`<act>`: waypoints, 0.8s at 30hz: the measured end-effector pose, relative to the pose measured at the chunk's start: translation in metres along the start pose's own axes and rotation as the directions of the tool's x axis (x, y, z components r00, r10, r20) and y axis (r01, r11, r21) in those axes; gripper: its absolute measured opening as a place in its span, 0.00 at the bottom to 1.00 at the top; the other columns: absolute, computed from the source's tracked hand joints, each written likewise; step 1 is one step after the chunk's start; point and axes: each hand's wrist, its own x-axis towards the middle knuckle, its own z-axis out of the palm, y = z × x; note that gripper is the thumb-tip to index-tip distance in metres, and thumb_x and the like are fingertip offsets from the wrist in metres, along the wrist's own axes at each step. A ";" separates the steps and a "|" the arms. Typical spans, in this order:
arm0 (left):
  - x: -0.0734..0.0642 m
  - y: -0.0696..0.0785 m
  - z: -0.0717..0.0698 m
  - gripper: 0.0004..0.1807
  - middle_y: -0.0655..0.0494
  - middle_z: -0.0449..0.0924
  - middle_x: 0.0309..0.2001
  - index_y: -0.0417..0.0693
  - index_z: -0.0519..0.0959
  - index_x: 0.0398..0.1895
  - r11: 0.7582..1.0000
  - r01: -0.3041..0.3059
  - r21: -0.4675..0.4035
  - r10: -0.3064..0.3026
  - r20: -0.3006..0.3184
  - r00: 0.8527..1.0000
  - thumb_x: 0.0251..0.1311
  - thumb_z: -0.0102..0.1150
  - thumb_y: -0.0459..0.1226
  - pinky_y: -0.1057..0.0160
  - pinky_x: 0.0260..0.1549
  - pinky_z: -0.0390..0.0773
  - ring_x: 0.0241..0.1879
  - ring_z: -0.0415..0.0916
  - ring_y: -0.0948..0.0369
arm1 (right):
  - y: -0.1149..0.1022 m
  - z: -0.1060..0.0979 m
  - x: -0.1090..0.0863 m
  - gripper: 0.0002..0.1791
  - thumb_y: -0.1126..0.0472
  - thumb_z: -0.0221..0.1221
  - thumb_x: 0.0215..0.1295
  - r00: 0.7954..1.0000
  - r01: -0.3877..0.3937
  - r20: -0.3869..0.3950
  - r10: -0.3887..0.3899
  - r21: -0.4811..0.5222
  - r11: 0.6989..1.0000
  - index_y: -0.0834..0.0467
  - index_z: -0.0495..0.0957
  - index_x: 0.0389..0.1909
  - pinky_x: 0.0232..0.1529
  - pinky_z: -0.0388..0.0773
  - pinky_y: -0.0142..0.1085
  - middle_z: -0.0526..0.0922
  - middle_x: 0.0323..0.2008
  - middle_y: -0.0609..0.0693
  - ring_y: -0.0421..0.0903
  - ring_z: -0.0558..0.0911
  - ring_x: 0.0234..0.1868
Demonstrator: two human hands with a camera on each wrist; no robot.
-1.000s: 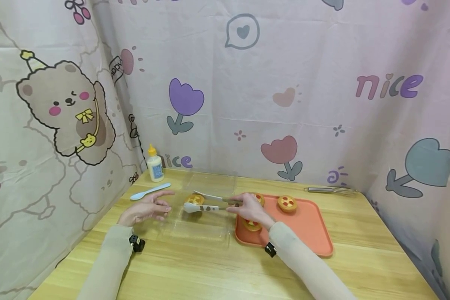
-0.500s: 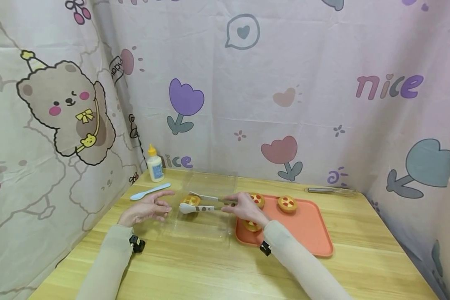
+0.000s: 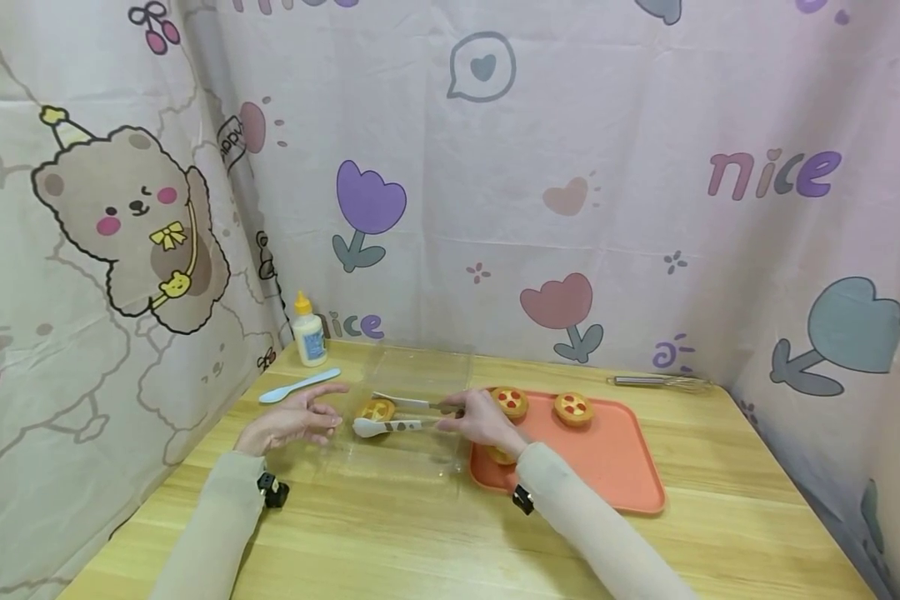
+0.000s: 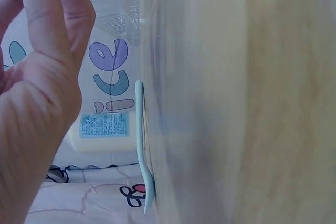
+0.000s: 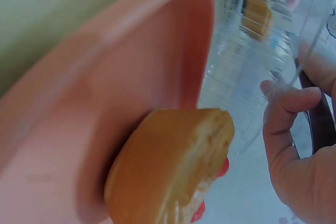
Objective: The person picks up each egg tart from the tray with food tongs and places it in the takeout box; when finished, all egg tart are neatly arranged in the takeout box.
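My right hand point(image 3: 482, 417) holds a pair of tongs point(image 3: 401, 426) with pale, brown-spotted arms. The tong ends lie on either side of a small toy pizza point(image 3: 375, 410), inside a clear plastic box point(image 3: 412, 462) with its lid tipped back. In the right wrist view, that pizza point(image 5: 256, 14) shows through the clear wall, and thumb and fingers pinch the dark tong handle point(image 5: 319, 121). To the left of the box, my left hand point(image 3: 292, 421) hovers with relaxed, spread fingers and nothing in them. It also shows in the left wrist view, palm and fingers point(image 4: 50, 51) bent loosely.
Right of the box lies an orange tray point(image 3: 607, 467) bearing small pizzas point(image 3: 573, 409), one partly hidden under my right wrist. A whisk point(image 3: 660, 382) rests at the back right. A glue bottle point(image 3: 312, 337) and a light blue plastic spatula point(image 3: 300, 386) are at the back left.
My right hand and the tongs have moved left and slightly nearer, and the pizza between the tong ends has shifted left with them inside the box. My left hand stays in place.
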 end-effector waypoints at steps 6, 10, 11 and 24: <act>-0.001 0.001 0.000 0.43 0.42 0.80 0.41 0.44 0.47 0.77 1.000 -0.010 -0.011 0.010 0.004 1.000 0.64 0.57 0.26 0.55 0.38 0.87 0.37 0.82 0.54 | 0.002 0.003 0.002 0.22 0.54 0.68 0.60 1.000 0.007 0.002 -0.007 0.006 1.000 0.57 0.82 0.55 0.32 0.79 0.27 0.86 0.49 0.53 0.36 0.80 0.32; -0.001 0.003 0.000 0.43 0.44 0.80 0.40 0.43 0.46 0.77 1.000 -0.014 -0.024 0.014 0.008 1.000 0.63 0.58 0.26 0.55 0.38 0.87 0.36 0.82 0.54 | 0.002 0.002 0.003 0.23 0.54 0.68 0.60 1.000 0.016 0.002 -0.016 0.016 1.000 0.58 0.82 0.55 0.28 0.77 0.27 0.86 0.48 0.54 0.37 0.78 0.30; -0.001 0.003 0.000 0.44 0.44 0.81 0.40 0.43 0.46 0.77 1.000 -0.012 -0.026 0.012 0.009 1.000 0.63 0.58 0.26 0.55 0.38 0.87 0.36 0.82 0.54 | 0.002 0.002 0.004 0.23 0.54 0.69 0.60 1.000 0.015 0.005 -0.015 0.020 1.000 0.58 0.82 0.55 0.28 0.76 0.27 0.86 0.47 0.55 0.37 0.78 0.30; -0.003 0.003 0.003 0.42 0.49 0.80 0.37 0.40 0.43 0.77 0.999 -0.019 -0.045 0.020 0.027 0.999 0.65 0.54 0.24 0.60 0.36 0.87 0.34 0.81 0.57 | -0.001 -0.010 0.000 0.25 0.51 0.71 0.57 1.000 -0.005 0.023 0.004 0.048 0.999 0.55 0.82 0.55 0.31 0.76 0.28 0.85 0.50 0.54 0.39 0.78 0.34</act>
